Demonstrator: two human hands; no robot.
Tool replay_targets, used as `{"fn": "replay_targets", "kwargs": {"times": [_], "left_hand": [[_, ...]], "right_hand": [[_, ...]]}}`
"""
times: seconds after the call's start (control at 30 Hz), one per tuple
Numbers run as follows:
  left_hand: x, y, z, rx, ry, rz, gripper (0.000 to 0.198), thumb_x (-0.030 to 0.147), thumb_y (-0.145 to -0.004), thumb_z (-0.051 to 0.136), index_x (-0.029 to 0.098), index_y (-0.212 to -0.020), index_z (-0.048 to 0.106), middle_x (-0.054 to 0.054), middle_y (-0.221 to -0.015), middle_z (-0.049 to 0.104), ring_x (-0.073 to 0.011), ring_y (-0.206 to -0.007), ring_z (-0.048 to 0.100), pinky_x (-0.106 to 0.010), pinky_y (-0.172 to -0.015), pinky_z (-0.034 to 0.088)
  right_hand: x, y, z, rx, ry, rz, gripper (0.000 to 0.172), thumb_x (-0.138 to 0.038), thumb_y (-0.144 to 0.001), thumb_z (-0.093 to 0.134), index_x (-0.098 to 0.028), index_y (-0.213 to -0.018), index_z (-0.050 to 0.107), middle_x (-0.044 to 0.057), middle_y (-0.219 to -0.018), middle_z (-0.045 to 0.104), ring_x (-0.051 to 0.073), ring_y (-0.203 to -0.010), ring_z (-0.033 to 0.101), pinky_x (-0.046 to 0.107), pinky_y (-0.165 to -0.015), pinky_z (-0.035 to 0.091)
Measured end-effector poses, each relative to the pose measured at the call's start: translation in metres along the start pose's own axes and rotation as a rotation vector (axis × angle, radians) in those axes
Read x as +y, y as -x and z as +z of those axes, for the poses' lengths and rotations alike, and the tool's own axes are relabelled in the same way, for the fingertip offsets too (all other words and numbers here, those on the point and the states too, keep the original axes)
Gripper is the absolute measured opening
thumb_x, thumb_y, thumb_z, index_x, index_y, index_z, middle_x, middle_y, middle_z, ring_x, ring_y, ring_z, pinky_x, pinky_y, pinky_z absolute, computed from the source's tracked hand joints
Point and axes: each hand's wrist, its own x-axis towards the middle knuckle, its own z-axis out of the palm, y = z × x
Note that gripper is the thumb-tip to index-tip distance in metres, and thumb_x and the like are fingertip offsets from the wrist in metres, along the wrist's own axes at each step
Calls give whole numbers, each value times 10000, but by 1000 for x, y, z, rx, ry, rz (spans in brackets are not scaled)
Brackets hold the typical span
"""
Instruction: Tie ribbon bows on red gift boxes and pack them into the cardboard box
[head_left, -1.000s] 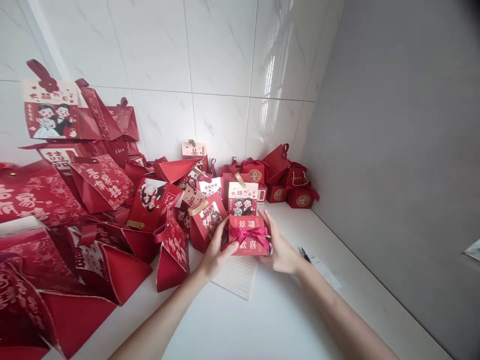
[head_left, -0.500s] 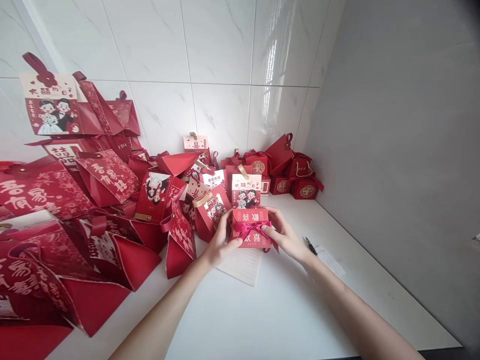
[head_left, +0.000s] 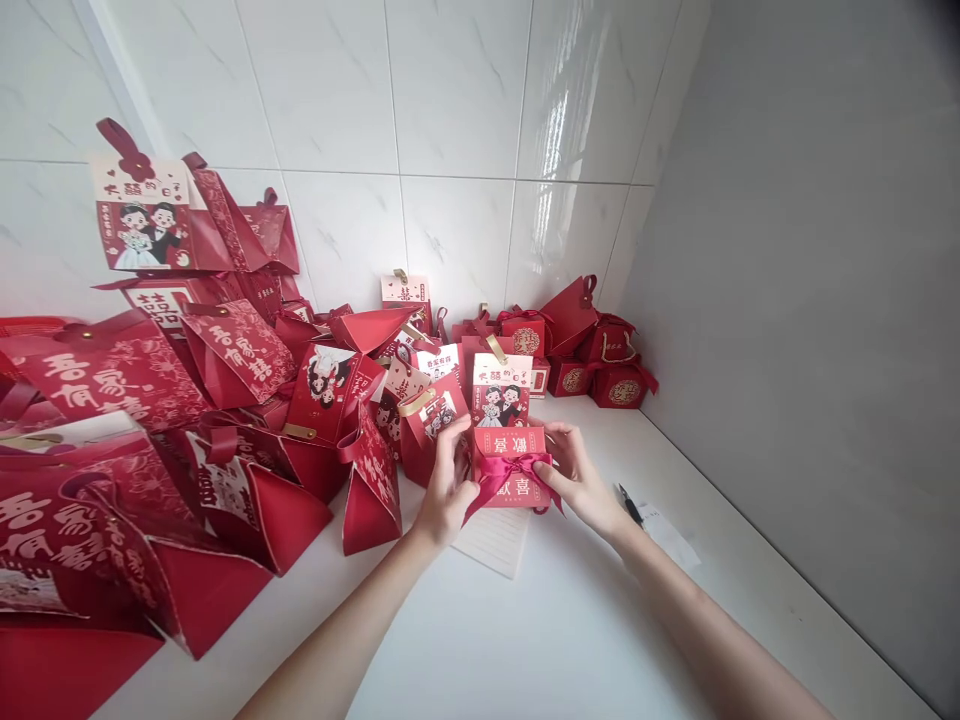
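A red gift box (head_left: 513,441) with gold Chinese characters, upside down from my view, is between my hands above the white table. A dark pink ribbon bow (head_left: 516,466) is tied across its front. My left hand (head_left: 448,495) is closed at the box's left edge, its thumb beside the left ribbon tail. My right hand (head_left: 583,485) grips the right side, thumb on the bow's right end; its other fingers are partly hidden behind the box. Just behind stands a gift box with a cartoon couple (head_left: 501,385). Under the held box lies a lined notepad (head_left: 495,545).
Red gift boxes are heaped at the left, one large box (head_left: 124,375) among them. Several smaller boxes (head_left: 616,385) stand along the tiled wall (head_left: 457,90). A black pen (head_left: 629,503) and a paper slip (head_left: 671,538) lie right of my hand, near the grey wall (head_left: 810,300).
My left thumb has moved off the box's front to its left edge. The ribbon's left tail now spreads out toward that thumb. The whole view has shifted slightly.
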Motion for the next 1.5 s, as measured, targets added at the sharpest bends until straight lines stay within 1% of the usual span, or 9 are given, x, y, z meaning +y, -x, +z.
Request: {"fn": "replay_targets", "kwargs": {"times": [0.13, 0.2, 0.3, 0.7, 0.83, 1.2, 1.3, 1.37, 1.5], "left_hand": [[3, 1, 4, 250, -339, 60, 246, 349, -774, 517, 188, -940, 433, -49, -958, 498, -182, -914, 531, -320, -833, 450], [7, 1, 5, 225, -486, 32, 206, 372, -782, 514, 196, -765, 409, 1, -775, 453, -135, -723, 482, -269, -703, 431], [10, -1, 5, 130, -553, 36, 263, 374, -803, 498, 196, -655, 374, 28, -667, 411, -106, -614, 417, -233, -603, 380], [6, -1, 5, 130, -533, 143, 300, 305, -842, 491, 191, -608, 345, 43, -613, 376, -86, -548, 394, -207, -529, 351], [5, -1, 4, 111, -565, 174, 265, 279, -870, 458, 191, -642, 358, 39, -630, 394, -87, -564, 405, -206, -544, 359], [3, -4, 3, 76, -575, 214, 250, 274, -881, 420, 195, -656, 343, 37, -643, 382, -93, -578, 390, -211, -553, 348], [4, -4, 3, 102, -528, 159, 271, 294, -866, 445, 195, -637, 342, 42, -622, 377, -93, -567, 390, -209, -544, 347], [4, -4, 3, 124, -491, 106, 281, 306, -857, 464, 194, -629, 343, 45, -611, 380, -90, -562, 399, -206, -542, 352], [2, -2, 3, 180, -487, 59, 230, 309, -851, 500, 192, -679, 404, 44, -633, 430, -89, -579, 441, -202, -557, 381]], "right_hand": [[2, 0, 1, 27, 36, 2, 378, -486, -800, 602, -252, -837, 308, 87, -1384, 354, 231, -1256, 431, 415, -934, 461], [2, 0, 1, 23, 114, -7, 352, -487, -805, 588, -230, -784, 348, 95, -1349, 380, 245, -1247, 430, 416, -947, 446], [0, -1, -1, 7, 169, -16, 334, -468, -808, 588, -211, -723, 392, 105, -1322, 393, 257, -1255, 409, 409, -964, 429], [-3, 0, 0, 54, 198, -33, 420, -543, -827, 540, -198, -628, 404, 106, -1255, 479, 263, -1184, 462, 380, -891, 428], [1, -2, -2, 44, 74, 20, 433, -545, -790, 594, -192, -609, 420, 93, -1273, 479, 268, -1212, 441, 375, -921, 395], [7, -6, -1, 31, -274, 137, 442, -467, -702, 713, -166, -557, 423, 58, -1281, 452, 269, -1136, 494, 327, -780, 459], [9, -5, -5, 16, -221, 97, 389, -465, -747, 682, -187, -649, 428, 57, -1278, 466, 256, -1129, 510, 355, -814, 467], [10, -4, -8, -1, -204, 47, 356, -500, -737, 686, -244, -839, 460, 55, -1251, 492, 247, -1169, 492, 387, -871, 463], [9, -1, -9, -135, 1, -65, 941, -563, -584, 778, -343, -1318, 231, 102, -1360, 375, 271, -1298, 363, 468, -997, 408]]}}
